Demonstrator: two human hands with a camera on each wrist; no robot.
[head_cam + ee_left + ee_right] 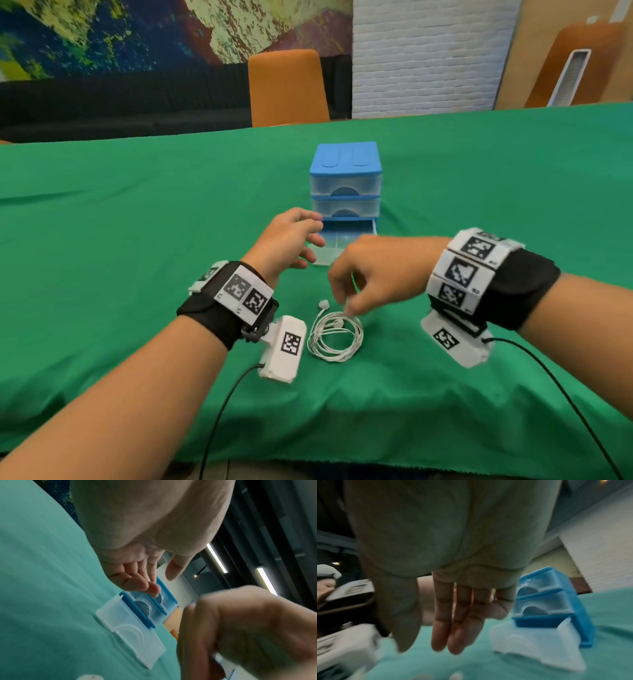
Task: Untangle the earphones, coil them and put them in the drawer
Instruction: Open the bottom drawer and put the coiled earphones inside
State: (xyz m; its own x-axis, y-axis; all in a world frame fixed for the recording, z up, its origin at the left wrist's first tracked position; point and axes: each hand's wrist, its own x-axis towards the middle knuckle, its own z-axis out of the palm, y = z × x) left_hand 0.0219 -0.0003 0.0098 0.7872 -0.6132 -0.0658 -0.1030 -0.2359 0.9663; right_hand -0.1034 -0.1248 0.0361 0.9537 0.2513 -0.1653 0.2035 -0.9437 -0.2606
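The white earphones (pixel 335 336) lie coiled in a loose ring on the green cloth, one earbud (pixel 323 304) sticking out at the top left. My right hand (pixel 342 301) hangs just above the coil with its fingers (pixel 453 635) straight and pointing down, holding nothing. The blue drawer unit (pixel 346 164) stands behind, its clear bottom drawer (pixel 337 241) pulled out towards me. My left hand (pixel 310 240) hovers at the drawer's left front, fingers relaxed and empty. The left wrist view shows the drawer (pixel 133 632) with nothing in it.
A green cloth (pixel 137 240) covers the whole table, its near edge close to me. An orange chair (pixel 286 87) stands behind the far edge. Black cables (pixel 219 411) trail from both wrist cameras over the front of the table.
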